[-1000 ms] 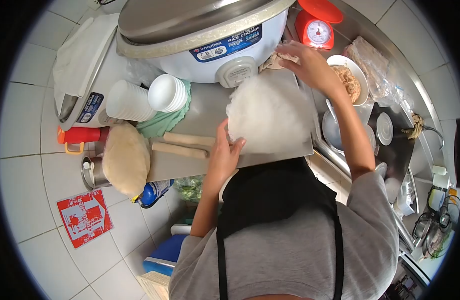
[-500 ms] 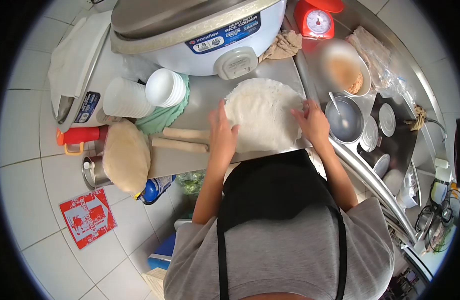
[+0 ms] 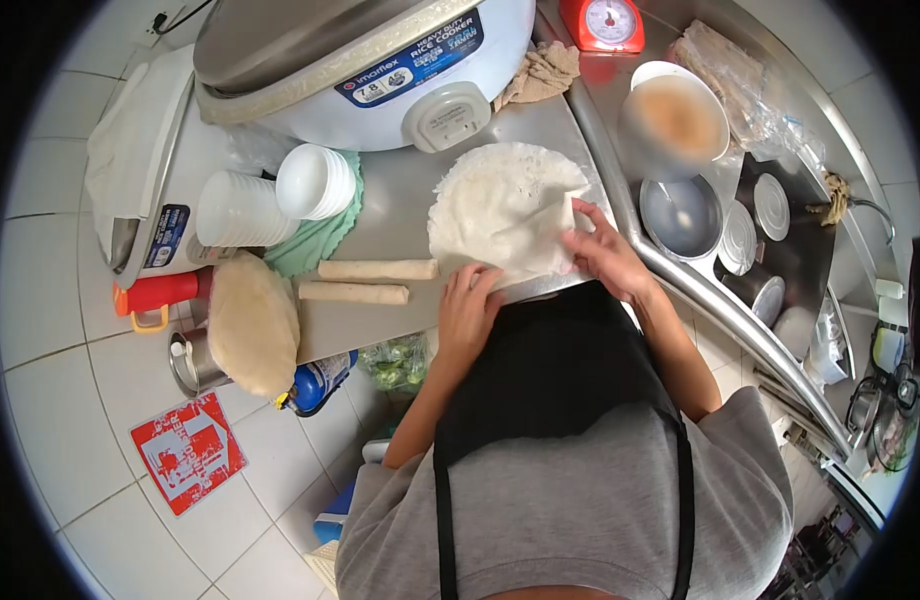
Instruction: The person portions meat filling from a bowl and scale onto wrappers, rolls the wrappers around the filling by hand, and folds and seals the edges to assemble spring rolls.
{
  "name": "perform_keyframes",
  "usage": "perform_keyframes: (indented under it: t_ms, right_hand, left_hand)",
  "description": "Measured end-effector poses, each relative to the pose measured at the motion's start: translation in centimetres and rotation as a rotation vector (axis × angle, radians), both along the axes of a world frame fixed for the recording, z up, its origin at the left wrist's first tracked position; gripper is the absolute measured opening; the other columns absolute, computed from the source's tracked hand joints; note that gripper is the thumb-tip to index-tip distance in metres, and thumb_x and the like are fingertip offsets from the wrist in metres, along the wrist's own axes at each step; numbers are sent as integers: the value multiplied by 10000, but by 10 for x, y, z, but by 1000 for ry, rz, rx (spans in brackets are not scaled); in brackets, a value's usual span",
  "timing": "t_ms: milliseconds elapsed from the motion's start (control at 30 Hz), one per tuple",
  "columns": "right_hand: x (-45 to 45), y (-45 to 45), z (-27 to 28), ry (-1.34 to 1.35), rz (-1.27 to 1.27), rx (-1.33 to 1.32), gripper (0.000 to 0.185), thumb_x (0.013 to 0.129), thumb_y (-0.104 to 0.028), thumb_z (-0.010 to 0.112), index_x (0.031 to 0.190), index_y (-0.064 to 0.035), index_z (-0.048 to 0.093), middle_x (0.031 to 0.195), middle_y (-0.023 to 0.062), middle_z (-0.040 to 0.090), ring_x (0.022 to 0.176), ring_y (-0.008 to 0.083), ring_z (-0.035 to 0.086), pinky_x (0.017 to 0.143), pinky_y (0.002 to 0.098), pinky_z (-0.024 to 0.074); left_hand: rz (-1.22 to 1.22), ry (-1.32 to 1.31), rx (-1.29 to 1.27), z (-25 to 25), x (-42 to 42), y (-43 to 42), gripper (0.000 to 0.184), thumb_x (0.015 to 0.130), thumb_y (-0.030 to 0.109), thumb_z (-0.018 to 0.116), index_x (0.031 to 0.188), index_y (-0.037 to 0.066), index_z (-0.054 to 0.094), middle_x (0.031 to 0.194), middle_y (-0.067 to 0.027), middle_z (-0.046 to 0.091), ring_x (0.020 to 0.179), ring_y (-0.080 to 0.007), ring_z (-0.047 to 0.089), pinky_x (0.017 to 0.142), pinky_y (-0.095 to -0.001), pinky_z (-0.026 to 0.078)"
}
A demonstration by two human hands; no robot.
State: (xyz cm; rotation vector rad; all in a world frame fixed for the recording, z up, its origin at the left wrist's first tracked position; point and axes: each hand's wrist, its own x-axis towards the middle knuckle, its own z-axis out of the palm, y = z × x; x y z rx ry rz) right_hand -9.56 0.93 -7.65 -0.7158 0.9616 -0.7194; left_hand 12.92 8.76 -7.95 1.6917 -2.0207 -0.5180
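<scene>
Round wrapper [image 3: 485, 205], lying on the steel counter [image 3: 385, 222] by its near edge, its right side raised in a fold. The right hand [image 3: 608, 255] holds that fold in a narrow pinch; the left hand [image 3: 468, 305] touches the near edge, fingers close together, whether gripping cannot be told. The step in hand appears to be lifting or separating a thin layer; moving it would call for light, even tension against tearing. Left of the wrapper: two slender rolls [image 3: 378, 270], nearly parallel. Right: metal bowl [image 3: 680, 216] with a spoon.
</scene>
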Motion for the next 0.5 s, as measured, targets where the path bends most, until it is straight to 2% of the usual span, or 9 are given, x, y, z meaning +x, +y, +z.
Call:
perform_keyframes:
  t_ms: [33,133,233,333,433,500]
  right_hand:
    - [0,2,4,-6,66,-68,768,864,-82,630,1435,-69,118,917,97,607,793,129,603,680,264,519]
    - [3,4,3,61,76,-42,803,851,-7,601,1446,-61,65,930,160,602,808,198,642,683,278,552]
    - [7,3,11,10,-39,61,838,848,9,583,1462,-100,23,935,133,578,761,202,659,673,294,569]
    - [4,11,12,-65,-103,121,864,831,62,541,1454,-75,-42,951,208,577,708,266,663,609,324,585]
    - [0,27,30,69,-87,84,838,819,30,582,1461,-57,51,876,192,611,624,236,660,542,303,566]
    - [-14,30,44,414,228,-29,743,814,-27,622,1428,-34,202,799,165,632,566,207,648,501,283,543]
  left_hand:
    - [9,5,-12,-4,4,-2,305,792,128,659,1089,100,594,1029,-82,561,964,-291,543,820,-392,411]
    - [31,40,-101,-8,7,-7,229,816,147,634,1039,98,616,960,-64,603,940,-269,559,804,-385,410]
    - [-1,39,-190,-7,7,-5,209,807,139,644,1008,82,629,951,-70,626,910,-265,574,799,-371,414]
    - [-1,27,-254,-17,11,-3,188,798,109,644,984,82,640,954,-70,635,892,-261,584,790,-360,414]
    - [-62,27,-231,-7,18,2,175,795,76,623,968,85,647,944,-64,637,883,-254,587,780,-351,410]
    - [-90,26,-178,8,24,3,168,797,75,609,961,78,648,945,-64,639,884,-259,588,785,-353,410]
